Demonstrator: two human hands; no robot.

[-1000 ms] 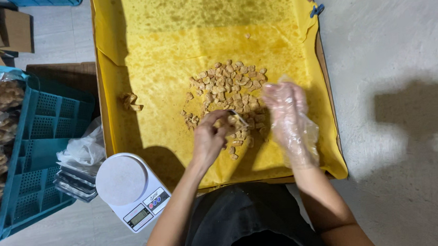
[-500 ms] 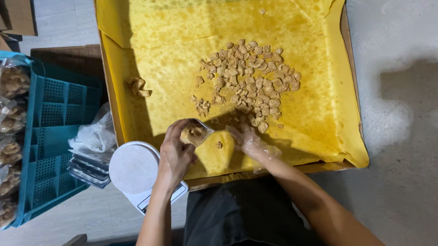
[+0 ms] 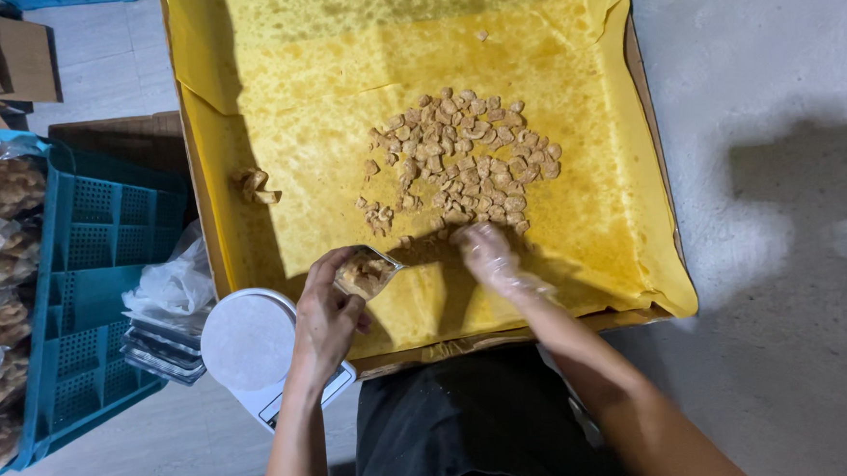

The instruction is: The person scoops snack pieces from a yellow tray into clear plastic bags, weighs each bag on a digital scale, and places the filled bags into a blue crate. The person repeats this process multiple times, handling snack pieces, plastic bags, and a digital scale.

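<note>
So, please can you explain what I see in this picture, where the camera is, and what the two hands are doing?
The camera sits on a person's head and looks straight down, so the arms at the bottom are that person's own. There is no machine.

In front lies a big tray lined with yellow paper, with a heap of small brown fried pieces on it.

The left hand holds a small clear bag with some pieces inside. The right hand wears a thin plastic glove and touches the near edge of the heap.

At the left are a white kitchen scale and a blue crate with filled bags.
</note>
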